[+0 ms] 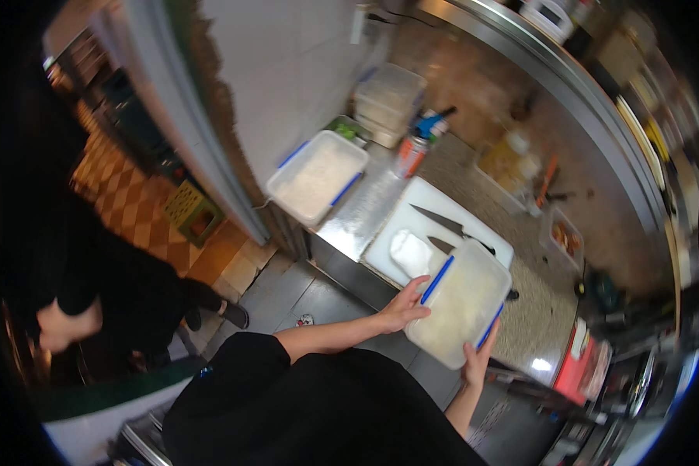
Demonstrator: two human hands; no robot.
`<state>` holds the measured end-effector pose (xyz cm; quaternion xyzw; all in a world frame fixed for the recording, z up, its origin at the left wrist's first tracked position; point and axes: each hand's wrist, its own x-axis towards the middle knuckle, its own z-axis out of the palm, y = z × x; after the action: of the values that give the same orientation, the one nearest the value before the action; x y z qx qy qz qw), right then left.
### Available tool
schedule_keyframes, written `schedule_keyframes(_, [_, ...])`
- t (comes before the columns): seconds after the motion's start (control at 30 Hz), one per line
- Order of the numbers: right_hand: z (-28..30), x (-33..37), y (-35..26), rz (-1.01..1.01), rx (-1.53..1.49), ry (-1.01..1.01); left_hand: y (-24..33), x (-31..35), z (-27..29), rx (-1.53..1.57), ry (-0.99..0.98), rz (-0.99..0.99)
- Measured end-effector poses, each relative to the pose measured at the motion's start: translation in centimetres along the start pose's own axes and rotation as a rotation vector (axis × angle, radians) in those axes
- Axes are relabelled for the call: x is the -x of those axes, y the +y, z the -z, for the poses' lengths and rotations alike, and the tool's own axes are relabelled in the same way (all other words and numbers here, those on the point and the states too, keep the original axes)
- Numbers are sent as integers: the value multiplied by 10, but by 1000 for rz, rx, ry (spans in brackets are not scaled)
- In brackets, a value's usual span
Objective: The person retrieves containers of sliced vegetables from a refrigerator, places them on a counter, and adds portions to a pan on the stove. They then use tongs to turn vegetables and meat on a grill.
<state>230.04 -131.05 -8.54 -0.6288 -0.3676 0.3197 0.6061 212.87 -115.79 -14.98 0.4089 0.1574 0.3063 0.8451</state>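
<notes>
Between my two hands I carry a lidded plastic food container [462, 311] with blue side clips and pale contents. My left hand [406, 306] grips its left side by one clip, and my right hand [476, 363] has hold of the lower right corner. The container hangs over the near edge of the counter and covers part of a white cutting board [427, 198]. On that board lie a large knife [440, 220], a second knife [440, 245] partly hidden, and a crumpled white cloth or bag [410, 253].
A similar blue-clipped container [318, 177] sits on the steel counter [349, 225] at left, near stacked tubs [388, 101] and a blow torch [419, 144]. A bin of bottles [509, 167] and a small tub [563, 234] stand farther back. Another person [78, 311] stands at left.
</notes>
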Motion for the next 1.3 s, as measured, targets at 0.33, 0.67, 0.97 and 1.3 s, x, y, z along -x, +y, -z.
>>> schedule_keyframes(0.33, [-86,-15,-7,-149,-440,-227,118,71,21,-726,123,-564])
schedule_keyframes(0.67, [-162,-41,-30,-134,-546,-497,157,126,37,-538,389,-530])
schedule_keyframes(0.97, [-292,-97,-40,-157,-692,-427,147,153,128,-125,934,-634])
schedule_keyframes(1.3, [-318,-81,24,-112,-279,-476,-186,393,265,-843,841,1117])
